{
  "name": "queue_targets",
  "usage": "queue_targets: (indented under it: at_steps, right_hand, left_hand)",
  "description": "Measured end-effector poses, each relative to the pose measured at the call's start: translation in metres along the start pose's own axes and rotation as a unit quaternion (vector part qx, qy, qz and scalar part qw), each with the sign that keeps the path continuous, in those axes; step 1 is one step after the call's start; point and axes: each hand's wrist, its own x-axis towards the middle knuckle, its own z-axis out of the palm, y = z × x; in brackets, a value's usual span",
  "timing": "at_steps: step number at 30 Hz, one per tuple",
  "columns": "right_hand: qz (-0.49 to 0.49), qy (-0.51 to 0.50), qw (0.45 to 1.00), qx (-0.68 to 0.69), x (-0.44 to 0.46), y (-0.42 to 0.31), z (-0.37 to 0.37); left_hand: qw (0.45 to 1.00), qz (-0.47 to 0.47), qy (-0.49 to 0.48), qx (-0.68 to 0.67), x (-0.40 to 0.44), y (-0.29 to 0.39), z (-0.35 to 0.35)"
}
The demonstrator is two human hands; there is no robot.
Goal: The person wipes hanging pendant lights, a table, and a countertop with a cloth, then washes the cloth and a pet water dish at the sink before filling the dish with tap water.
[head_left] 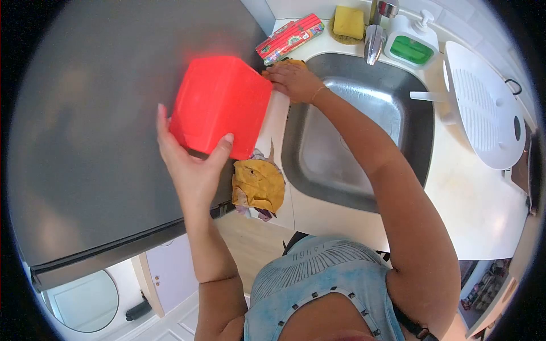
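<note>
My left hand (196, 165) grips a bright red plastic container (222, 105), thumb on its near side, and holds it tilted above the counter's left edge. The container's inside is hidden from me. My right hand (293, 82) reaches across the sink to its far left corner, fingers pressed on an orange-yellow cloth (297, 62). Part of that cloth is covered by the hand. Below the container, a crumpled mustard-yellow cloth (259, 184) lies on the narrow counter strip, with greyish and purplish scraps showing under it.
A steel sink (358, 193) is set into the pale counter (472, 221). Behind it are a red patterned packet (291, 37), a yellow sponge (348, 23), a faucet (374, 42) and a green soap dispenser (412, 48). A white drainer (483, 108) stands right; a dark grey surface (102, 142) fills the left.
</note>
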Motion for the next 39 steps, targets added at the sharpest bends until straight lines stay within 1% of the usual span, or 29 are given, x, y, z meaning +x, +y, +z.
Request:
queue_targets:
  at_steps: [2,3,5,6,8,9,11,13,15,17,18,20,21,23,26,27,29,30,32,34,35,36,37,38,39]
  right_hand:
    - [-0.033,-0.004,0.999,-0.037,-0.007,0.014,0.001]
    - [-0.032,-0.004,0.999,-0.039,-0.009,0.018,-0.006]
    - [0.002,0.002,0.997,-0.08,-0.013,0.025,-0.024]
    - [0.004,0.001,0.997,-0.082,-0.015,0.033,-0.026]
    - [0.022,0.028,0.988,-0.152,-0.017,0.048,-0.029]
    - [0.023,0.027,0.988,-0.152,-0.016,0.047,-0.034]
    - [0.061,0.026,0.982,-0.178,-0.017,0.046,-0.045]
    - [0.068,0.027,0.978,-0.197,-0.019,0.05,-0.047]
    - [0.072,0.03,0.973,-0.216,-0.021,0.053,-0.052]
    - [0.123,0.015,0.961,-0.247,-0.025,0.054,-0.058]
    - [0.123,0.015,0.961,-0.247,-0.028,0.056,-0.058]
    - [0.157,0.027,0.942,-0.295,-0.033,0.06,-0.057]
    - [0.158,0.027,0.942,-0.295,-0.036,0.06,-0.059]
    - [0.188,0.014,0.932,-0.309,-0.043,0.056,-0.063]
    - [0.172,0.025,0.921,-0.348,-0.055,0.051,-0.074]
    - [0.171,0.025,0.921,-0.348,-0.058,0.048,-0.078]
    - [0.207,-0.027,0.921,-0.328,-0.064,0.043,-0.086]
    - [0.206,-0.026,0.921,-0.329,-0.067,0.04,-0.089]
    - [0.253,-0.07,0.939,-0.221,-0.073,0.035,-0.096]
    - [0.263,-0.075,0.942,-0.196,-0.087,0.026,-0.101]
    - [0.272,-0.081,0.944,-0.17,-0.095,0.021,-0.103]
    - [0.273,-0.08,0.943,-0.172,-0.104,0.019,-0.104]
    - [0.303,-0.067,0.944,-0.112,-0.115,0.016,-0.105]
    - [0.332,-0.053,0.941,-0.052,-0.125,0.015,-0.105]
    - [0.334,-0.052,0.939,-0.056,-0.13,0.01,-0.111]
  left_hand:
    - [1.0,-0.005,-0.014,0.022,-0.004,-0.009,0.006]
    - [0.999,-0.01,-0.029,0.044,-0.006,-0.012,0.01]
    - [0.997,-0.021,-0.037,0.057,-0.011,-0.016,0.016]
    - [0.996,-0.032,-0.044,0.072,-0.014,-0.017,0.019]
    - [0.994,-0.032,-0.047,0.09,-0.017,-0.018,0.024]
    - [0.992,-0.031,-0.048,0.108,-0.018,-0.018,0.026]
    - [0.992,-0.04,-0.054,0.104,-0.018,-0.018,0.031]
    - [0.992,-0.05,-0.058,0.098,-0.019,-0.021,0.035]
    - [0.991,-0.029,-0.042,0.127,-0.021,-0.027,0.04]
    - [0.991,-0.028,-0.041,0.124,-0.021,-0.029,0.043]
    - [0.991,-0.027,-0.04,0.123,-0.022,-0.03,0.044]
    - [0.992,-0.02,-0.033,0.119,-0.022,-0.033,0.047]
    - [0.993,-0.013,-0.027,0.115,-0.021,-0.035,0.049]
    - [0.992,-0.005,-0.026,0.123,-0.021,-0.039,0.053]
    - [0.992,0.008,-0.017,0.128,-0.017,-0.043,0.062]
    - [0.992,0.014,-0.011,0.124,-0.014,-0.043,0.066]
    - [0.993,0.008,-0.011,0.118,-0.01,-0.041,0.075]
    - [0.994,0.002,-0.011,0.113,-0.008,-0.04,0.079]
    - [0.993,0.019,-0.005,0.113,-0.003,-0.046,0.089]
    - [0.993,0.036,0.0,0.112,0.001,-0.05,0.099]
    - [0.99,0.029,-0.004,0.138,0.002,-0.052,0.105]
    - [0.986,0.023,-0.008,0.163,0.003,-0.053,0.11]
    - [0.987,0.024,-0.009,0.16,0.004,-0.056,0.115]
    - [0.98,0.06,0.018,0.188,0.005,-0.061,0.119]
    - [0.971,0.096,0.044,0.215,0.007,-0.063,0.122]
